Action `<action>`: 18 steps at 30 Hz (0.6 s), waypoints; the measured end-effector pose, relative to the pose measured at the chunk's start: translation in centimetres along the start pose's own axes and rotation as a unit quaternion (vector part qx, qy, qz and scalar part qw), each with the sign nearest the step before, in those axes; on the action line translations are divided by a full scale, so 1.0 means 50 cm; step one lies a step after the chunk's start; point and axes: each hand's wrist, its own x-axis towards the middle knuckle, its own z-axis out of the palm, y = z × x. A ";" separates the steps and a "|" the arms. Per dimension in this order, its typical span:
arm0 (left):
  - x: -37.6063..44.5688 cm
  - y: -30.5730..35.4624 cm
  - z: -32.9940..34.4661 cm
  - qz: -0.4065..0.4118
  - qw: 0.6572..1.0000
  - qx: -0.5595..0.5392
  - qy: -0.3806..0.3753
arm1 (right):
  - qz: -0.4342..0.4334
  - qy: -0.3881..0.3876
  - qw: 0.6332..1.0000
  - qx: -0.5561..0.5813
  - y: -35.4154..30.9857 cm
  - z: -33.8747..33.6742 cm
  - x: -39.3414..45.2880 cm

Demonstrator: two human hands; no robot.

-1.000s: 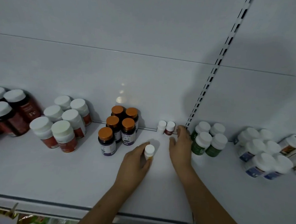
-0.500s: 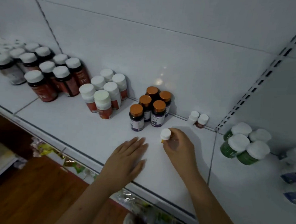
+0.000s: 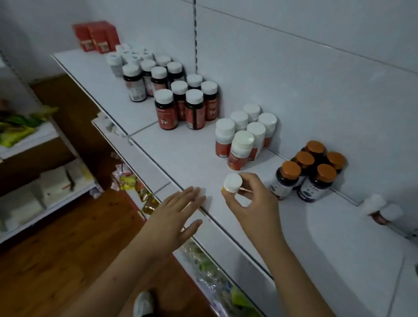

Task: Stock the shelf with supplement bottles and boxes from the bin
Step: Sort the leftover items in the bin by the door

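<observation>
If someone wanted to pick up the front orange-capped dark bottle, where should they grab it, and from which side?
Probably by the cap of the front orange-capped bottle, coming from above and the shelf's open front edge. It stands upright, and the other orange-capped bottles crowd in behind and beside it, leaving only its top and front free. The right hand already pinches a small white-capped bottle just that way.

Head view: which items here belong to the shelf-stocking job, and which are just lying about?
Job: small white-capped bottle pinched by right hand; left hand; shelf; orange-capped bottles; Fe bottles.
Lying about: lower-shelf packets; wooden floor.
</observation>
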 end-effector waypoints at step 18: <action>-0.052 -0.749 -0.236 -0.117 0.992 -0.004 0.045 | -0.039 -0.040 0.998 0.021 -0.263 0.646 0.345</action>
